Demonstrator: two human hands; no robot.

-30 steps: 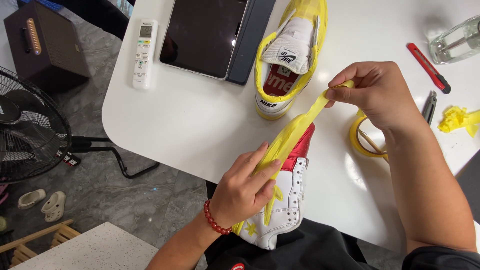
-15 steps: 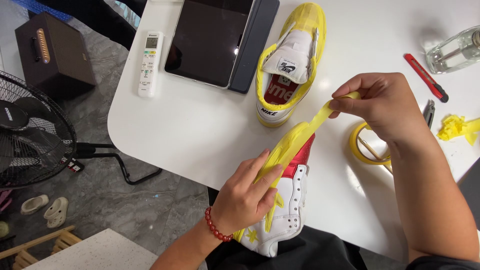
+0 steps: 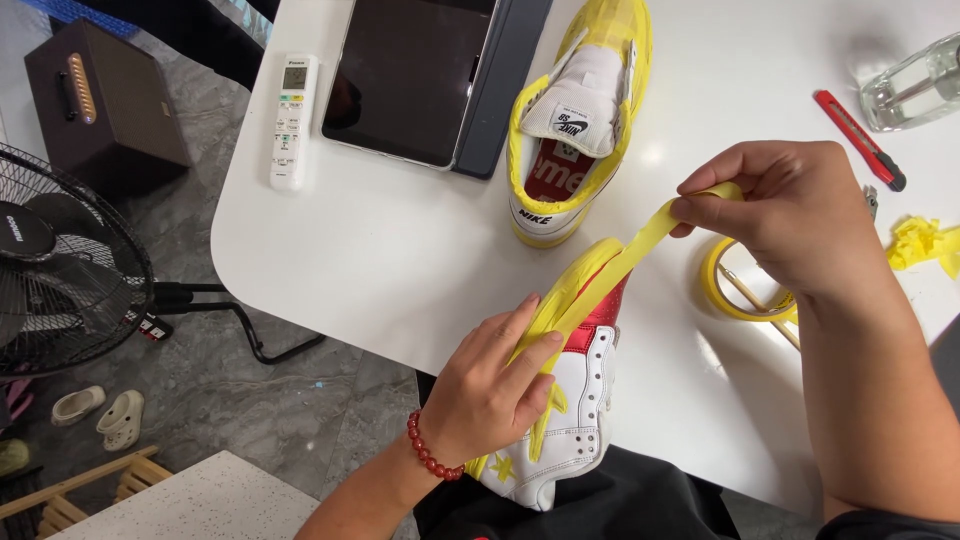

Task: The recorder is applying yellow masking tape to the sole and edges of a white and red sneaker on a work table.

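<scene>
Tape (image 3: pixel 640 240), a yellow strip, runs taut on a slant from the lower left up to the upper right, over the edge of the shoe (image 3: pixel 575 400) that hangs off the near rim of the desk (image 3: pixel 400 260). Right hand (image 3: pixel 790 215) has its fingers (image 3: pixel 700 205) pinched shut on the strip's upper end, above the roll (image 3: pixel 715 290). Left hand (image 3: pixel 490 395) is nearer the shoe, fingers together, pressing the strip's lower end against the sole.

two sneakers (image 3: pixel 578 110) (image 3: pixel 572 420) — one tape roll (image 3: pixel 745 283), one tablet (image 3: pixel 410 75)
</scene>
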